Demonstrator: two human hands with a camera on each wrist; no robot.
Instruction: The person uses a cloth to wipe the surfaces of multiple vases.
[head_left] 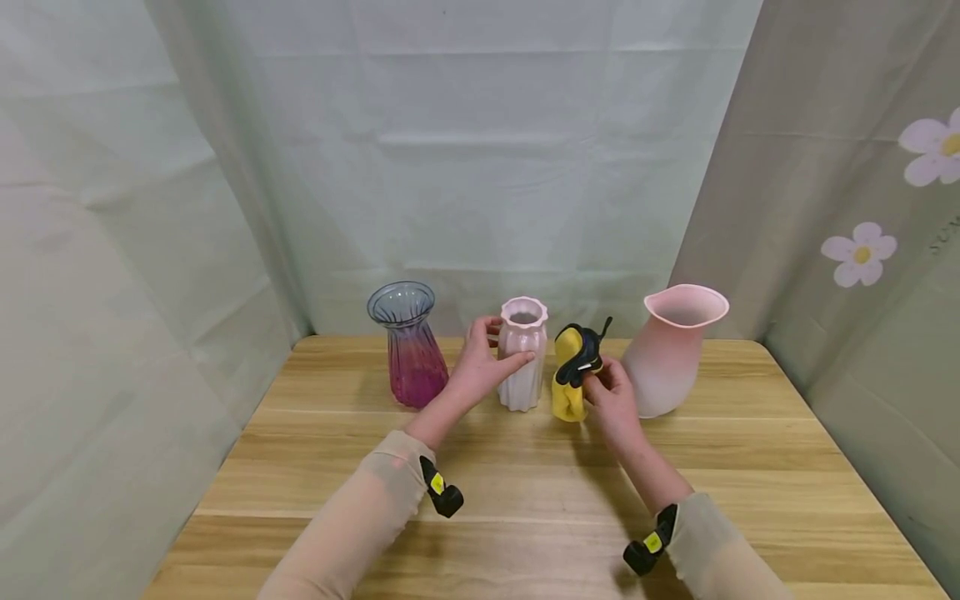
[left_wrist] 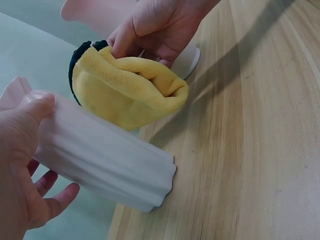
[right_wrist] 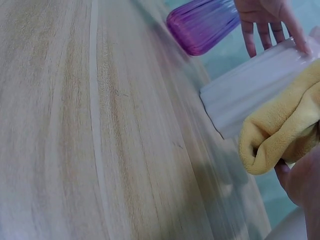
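Note:
In the head view, my left hand (head_left: 477,367) holds a small white fluted vase (head_left: 523,371) with a scalloped rim. Its thumb lies across the vase's front and the other fingers are behind, as the left wrist view also shows of the white vase (left_wrist: 105,150). The vase stands upright on the table. Just to its right, my right hand (head_left: 617,408) pinches a bunched yellow plush cloth (head_left: 567,404) with black trim. The folded yellow cloth (right_wrist: 280,125) hangs close beside the vase; whether they touch I cannot tell.
A blue-to-purple ribbed glass vase (head_left: 416,358) stands left of the left hand. Behind the right hand is a larger pink-and-white vase (head_left: 663,367) with a flared lip. The wooden table (head_left: 525,517) meets hanging curtains (head_left: 480,167) at the back and sides.

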